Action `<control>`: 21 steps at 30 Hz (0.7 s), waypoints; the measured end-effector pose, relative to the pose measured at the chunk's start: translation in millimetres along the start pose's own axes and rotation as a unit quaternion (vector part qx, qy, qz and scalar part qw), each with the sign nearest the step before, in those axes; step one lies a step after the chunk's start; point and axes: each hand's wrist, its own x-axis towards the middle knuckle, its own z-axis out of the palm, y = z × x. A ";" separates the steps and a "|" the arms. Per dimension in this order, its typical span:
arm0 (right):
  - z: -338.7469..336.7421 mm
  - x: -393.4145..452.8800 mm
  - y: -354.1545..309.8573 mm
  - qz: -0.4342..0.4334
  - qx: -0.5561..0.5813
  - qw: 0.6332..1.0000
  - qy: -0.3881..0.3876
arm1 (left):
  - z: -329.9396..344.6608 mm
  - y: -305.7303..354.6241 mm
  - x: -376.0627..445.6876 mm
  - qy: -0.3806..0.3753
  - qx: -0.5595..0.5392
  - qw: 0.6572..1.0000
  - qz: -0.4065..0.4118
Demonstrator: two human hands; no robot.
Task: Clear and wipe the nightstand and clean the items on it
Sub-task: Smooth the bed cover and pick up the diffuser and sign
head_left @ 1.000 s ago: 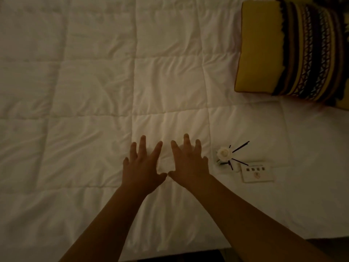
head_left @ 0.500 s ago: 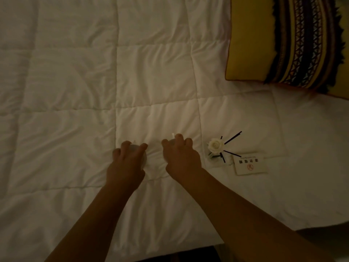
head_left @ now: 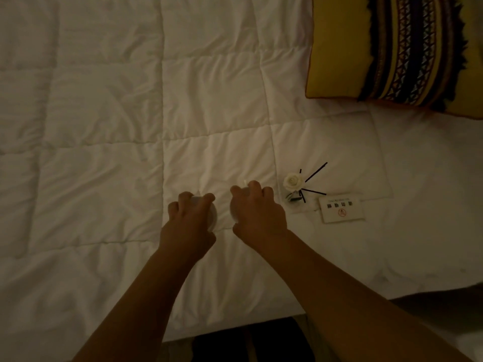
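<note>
Both my hands rest side by side on the white quilted bed cover (head_left: pixel 104 126). My left hand (head_left: pixel 189 223) is curled over a small white round object (head_left: pixel 212 216), mostly hidden under the fingers. My right hand (head_left: pixel 257 212) is curled over a similar white object (head_left: pixel 235 211), with a small white tip showing above the fingers. What these objects are is not clear in the dim light. To the right of my right hand stands a small reed diffuser with a white rose (head_left: pixel 293 181) and dark sticks. A white no-smoking card (head_left: pixel 341 209) lies beside it.
A yellow cushion with a dark patterned band (head_left: pixel 392 53) lies at the upper right of the bed. The bed's near edge runs along the bottom, with dark floor (head_left: pixel 248 343) below it. The room is dim.
My hands went from flat with spread fingers to curled around two small white objects. The camera has shifted slightly, so the diffuser and card sit a little lower-left.
</note>
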 end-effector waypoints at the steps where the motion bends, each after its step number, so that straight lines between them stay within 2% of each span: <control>1: 0.8 -2.1 1.0 0.006 0.002 1.000 0.001 | -0.1 3.0 -0.8 -0.001 0.004 1.000 0.006; 13: 10.3 -33.7 22.6 0.103 0.058 0.993 -0.017 | 4.0 33.7 3.4 0.000 0.061 0.992 0.114; 21: 13.9 -72.6 69.8 0.187 0.108 0.976 0.017 | 25.8 85.9 -6.1 -0.044 0.106 0.971 0.212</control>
